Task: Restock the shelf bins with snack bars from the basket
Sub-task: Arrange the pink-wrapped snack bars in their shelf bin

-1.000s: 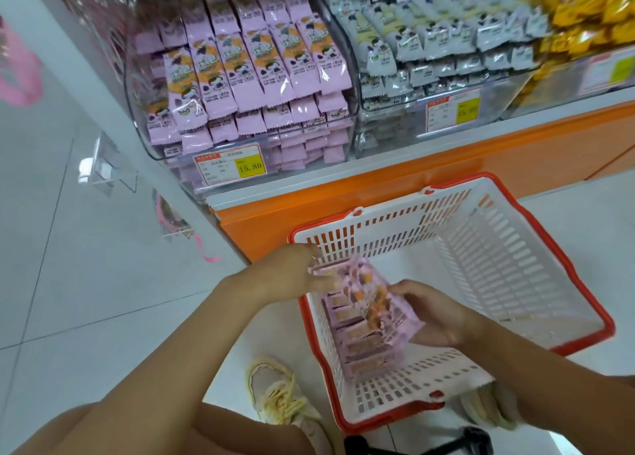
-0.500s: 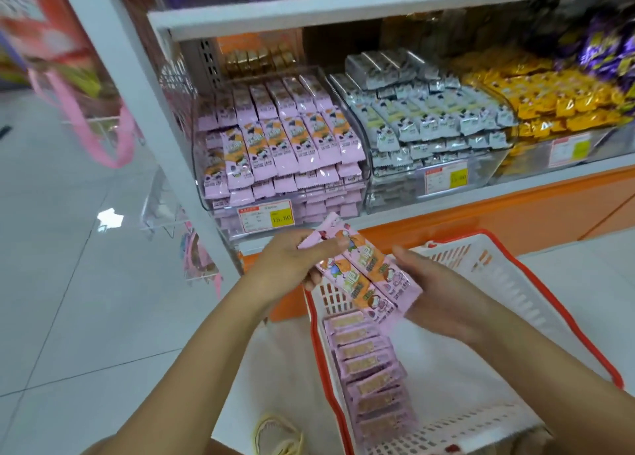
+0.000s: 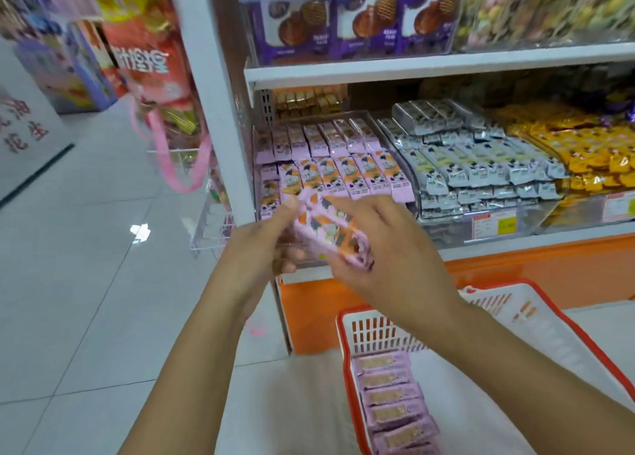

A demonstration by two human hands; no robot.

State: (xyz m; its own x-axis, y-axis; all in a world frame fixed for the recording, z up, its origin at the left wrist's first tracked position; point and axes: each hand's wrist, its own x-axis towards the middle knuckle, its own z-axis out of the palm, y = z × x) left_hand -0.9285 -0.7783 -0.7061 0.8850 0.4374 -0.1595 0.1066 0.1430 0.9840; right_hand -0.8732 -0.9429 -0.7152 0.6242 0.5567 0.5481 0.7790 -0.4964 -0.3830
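**Both hands clamped on a bundle of pink bars, directly in front of the pink bin.**

The left hand (image 3: 264,245) grips the left end of the bundle (image 3: 330,227), thumb on top and fingers curled beneath. The right hand (image 3: 388,258) grips the right end, fingers curled over the upper edge. The bundle is tilted, its left end higher. The bin (image 3: 410,186) sits just behind and above both hands, filled with rows of matching pink bars. The basket (image 3: 343,320) stands below the right hand, under the right forearm. A row (image 3: 391,396) of pink bars lies along its left wall. Right of the right hand, past the bin, are grey packs (image 3: 481,165), then yellow packs (image 3: 584,152).
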